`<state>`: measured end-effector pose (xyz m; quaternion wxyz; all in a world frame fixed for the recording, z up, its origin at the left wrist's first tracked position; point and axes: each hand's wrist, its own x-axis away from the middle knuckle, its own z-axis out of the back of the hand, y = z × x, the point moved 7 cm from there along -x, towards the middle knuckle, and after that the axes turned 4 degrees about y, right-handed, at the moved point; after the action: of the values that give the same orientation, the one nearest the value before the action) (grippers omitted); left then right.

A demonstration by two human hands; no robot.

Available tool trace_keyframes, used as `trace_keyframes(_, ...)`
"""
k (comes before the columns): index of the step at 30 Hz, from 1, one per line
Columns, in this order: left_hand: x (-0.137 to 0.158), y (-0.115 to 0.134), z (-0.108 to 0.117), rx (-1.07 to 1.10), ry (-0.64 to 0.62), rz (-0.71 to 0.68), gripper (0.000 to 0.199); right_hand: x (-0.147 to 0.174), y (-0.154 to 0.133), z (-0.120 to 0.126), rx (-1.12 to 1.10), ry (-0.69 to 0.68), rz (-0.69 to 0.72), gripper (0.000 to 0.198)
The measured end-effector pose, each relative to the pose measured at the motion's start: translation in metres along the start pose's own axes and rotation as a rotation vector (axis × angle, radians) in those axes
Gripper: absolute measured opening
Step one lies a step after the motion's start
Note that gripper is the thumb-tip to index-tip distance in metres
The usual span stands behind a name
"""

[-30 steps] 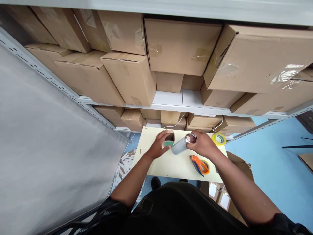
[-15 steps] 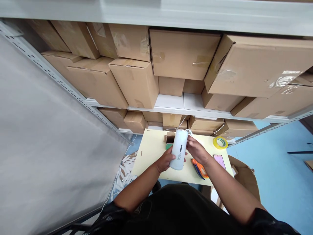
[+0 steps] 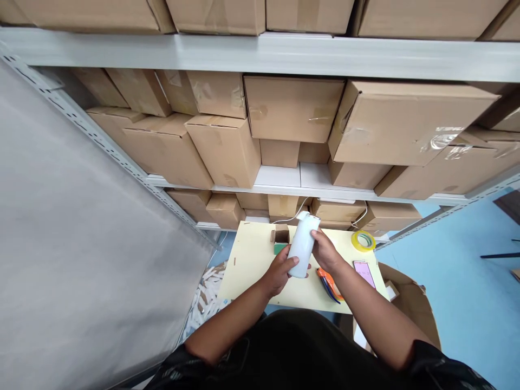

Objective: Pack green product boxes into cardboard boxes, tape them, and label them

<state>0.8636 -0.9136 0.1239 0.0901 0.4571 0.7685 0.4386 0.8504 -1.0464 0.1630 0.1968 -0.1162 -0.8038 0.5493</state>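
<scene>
A pale blue drink bottle (image 3: 303, 246) is held tilted above the table, its top leaning away to the right. My left hand (image 3: 281, 271) is closed around its lower part, the thumb across the front. Higher up, the fingers of my right hand (image 3: 324, 250) close on the bottle's right side. A small white piece sticks out at the upper left of its top. Behind the bottle, on the table, stands a small open carton (image 3: 281, 238) with a green lower part.
The pale yellow table (image 3: 247, 265) carries a yellow tape roll (image 3: 363, 241), a phone (image 3: 364, 274) and an orange and blue tool (image 3: 329, 284), partly hidden by my right forearm. Shelves (image 3: 280, 176) full of cardboard boxes (image 3: 227, 149) rise behind it. Paper scraps (image 3: 205, 295) lie on the floor at left.
The bottle has been turned, so its dark lettering no longer shows and the white piece at its top moved from right to left. The view has tilted slightly upward.
</scene>
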Motion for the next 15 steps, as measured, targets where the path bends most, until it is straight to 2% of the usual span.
trace_keyframes(2, 0.002, -0.003, -0.005, 0.074, -0.045, 0.057, 0.067, 0.003, 0.000, -0.004, -0.030, -0.067, -0.021, 0.047)
trace_keyframes(5, 0.003, -0.006, -0.010, 0.103, -0.064, 0.105, 0.076, 0.003, -0.006, -0.004, -0.028, -0.016, 0.001, 0.041)
trace_keyframes(9, 0.003, 0.007, -0.007, -0.027, 0.051, -0.031, 0.069, -0.001, -0.019, -0.003, 0.017, 0.123, 0.124, 0.050)
trace_keyframes(11, 0.003, 0.015, -0.006, -0.110, 0.097, -0.080, 0.066, -0.002, -0.022, -0.003, 0.048, 0.145, 0.166, 0.056)
trace_keyframes(13, 0.002, 0.020, -0.007, -0.124, 0.090, -0.080, 0.062, -0.001, -0.020, -0.003, 0.029, 0.108, 0.133, 0.052)
trace_keyframes(15, 0.001, 0.019, -0.012, -0.066, 0.031, -0.051, 0.060, 0.001, -0.013, -0.004, -0.032, 0.010, 0.037, 0.048)
